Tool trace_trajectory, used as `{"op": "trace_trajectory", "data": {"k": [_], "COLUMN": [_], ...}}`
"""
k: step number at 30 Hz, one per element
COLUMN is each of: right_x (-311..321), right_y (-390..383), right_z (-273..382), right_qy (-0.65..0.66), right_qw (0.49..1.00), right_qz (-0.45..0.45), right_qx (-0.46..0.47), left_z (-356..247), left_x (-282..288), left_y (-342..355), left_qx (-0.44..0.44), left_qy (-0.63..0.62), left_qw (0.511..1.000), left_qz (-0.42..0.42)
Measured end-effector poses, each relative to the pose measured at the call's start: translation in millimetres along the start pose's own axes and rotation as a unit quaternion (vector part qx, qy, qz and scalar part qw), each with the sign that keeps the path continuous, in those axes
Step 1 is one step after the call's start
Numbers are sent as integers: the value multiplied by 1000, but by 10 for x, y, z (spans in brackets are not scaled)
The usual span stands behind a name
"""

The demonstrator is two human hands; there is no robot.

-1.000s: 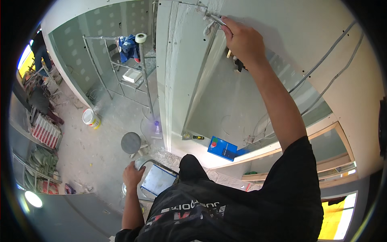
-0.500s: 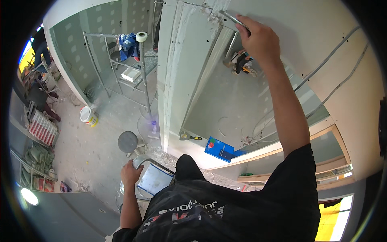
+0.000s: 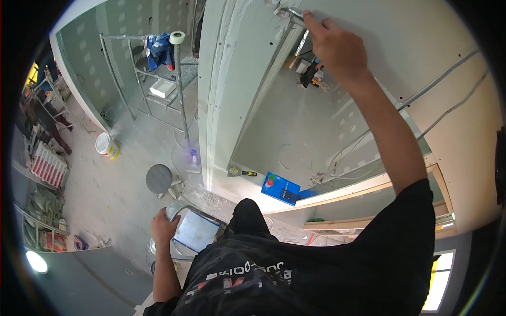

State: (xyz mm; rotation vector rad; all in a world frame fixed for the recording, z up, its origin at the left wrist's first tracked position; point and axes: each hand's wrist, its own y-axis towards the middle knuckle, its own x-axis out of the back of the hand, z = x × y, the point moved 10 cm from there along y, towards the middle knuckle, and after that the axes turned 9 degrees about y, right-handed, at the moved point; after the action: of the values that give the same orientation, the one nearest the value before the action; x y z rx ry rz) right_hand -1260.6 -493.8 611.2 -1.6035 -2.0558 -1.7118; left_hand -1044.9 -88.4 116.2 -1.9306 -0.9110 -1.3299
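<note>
My right hand (image 3: 340, 55) is raised to the partition wall, its fingers closed round a slim metal tool (image 3: 293, 13). The tool's tip meets a rough, torn patch (image 3: 273, 6) at the upper corner of the wall opening. Fingers cover most of the tool, so its exact kind is unclear. Low on the left, my left hand (image 3: 164, 225) is wrapped round the curved grey metal rail (image 3: 176, 209) of a stand with a pale, blue-edged platform (image 3: 196, 231). On the ledge below the opening lie a putty knife (image 3: 242, 172) with a yellow-black handle and a blue box (image 3: 280, 188).
A metal scaffold frame (image 3: 182, 95) holds a tape roll (image 3: 177, 38) and blue cloth (image 3: 159, 51). Below stand a round stool (image 3: 159, 179) and a white-yellow bucket (image 3: 107, 146). Grey cables (image 3: 440, 79) hang at right. People stand at far left; another is partly visible through the opening.
The whole view has shifted slightly, so the room appears further up and left. My right hand has turned a little, and less of the tool shows. My left hand stays on the rail.
</note>
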Motion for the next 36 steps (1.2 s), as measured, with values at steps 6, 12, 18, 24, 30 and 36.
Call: {"op": "trace_trajectory", "data": {"k": [6, 12, 18, 24, 30, 36], "right_x": [-101, 701, -132, -839, -706, -305], "right_y": [71, -355, -2322, -5561, -8235, -8993], "right_z": [111, 111, 857, 1924, 2384, 2483], "right_qy": [76, 283, 498, 434, 250, 236], "right_qw": [974, 944, 792, 702, 635, 497], "right_qz": [193, -122, -54, 188, 454, 347], "right_qx": [-91, -118, -348, -532, -573, -759], "left_z": [30, -23, 146, -1835, -3753, -4837], "left_x": [22, -85, -187, 1167, 2617, 3689], "left_y": [-59, 69, 352, 487, 123, 716], "left_qx": [-6, -38, -72, -186, -473, -462], "left_qy": [24, 38, 66, -259, -262, -247], "left_qw": [1000, 999, 995, 948, 794, 744], "left_qz": [-6, -10, 6, -10, -276, -414]}}
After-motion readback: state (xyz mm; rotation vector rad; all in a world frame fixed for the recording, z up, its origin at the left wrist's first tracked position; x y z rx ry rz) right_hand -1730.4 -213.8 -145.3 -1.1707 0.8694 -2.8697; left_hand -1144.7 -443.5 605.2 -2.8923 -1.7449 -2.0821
